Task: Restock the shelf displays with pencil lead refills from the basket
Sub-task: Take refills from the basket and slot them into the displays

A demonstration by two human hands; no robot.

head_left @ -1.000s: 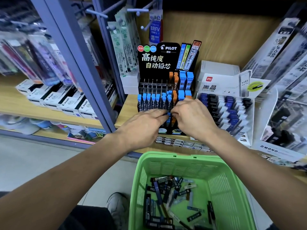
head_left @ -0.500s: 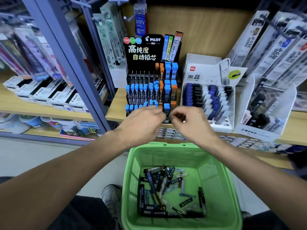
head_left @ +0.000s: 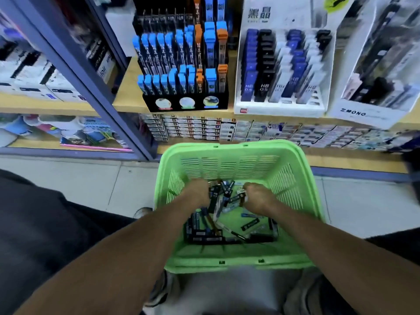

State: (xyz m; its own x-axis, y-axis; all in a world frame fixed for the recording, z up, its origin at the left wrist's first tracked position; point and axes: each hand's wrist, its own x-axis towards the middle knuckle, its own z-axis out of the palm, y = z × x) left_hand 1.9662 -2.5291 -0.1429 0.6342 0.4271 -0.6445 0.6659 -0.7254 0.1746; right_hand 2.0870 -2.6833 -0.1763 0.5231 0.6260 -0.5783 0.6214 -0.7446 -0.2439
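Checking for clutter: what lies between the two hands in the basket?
In the head view, loose lead refill cases fill the gap between the left hand and right hand inside the basket.

Both hands, left hand [head_left: 197, 193] and right hand [head_left: 259, 196], reach among loose refills [head_left: 250, 223] in the green basket [head_left: 229, 151] (fingers hidden, grip unclear).
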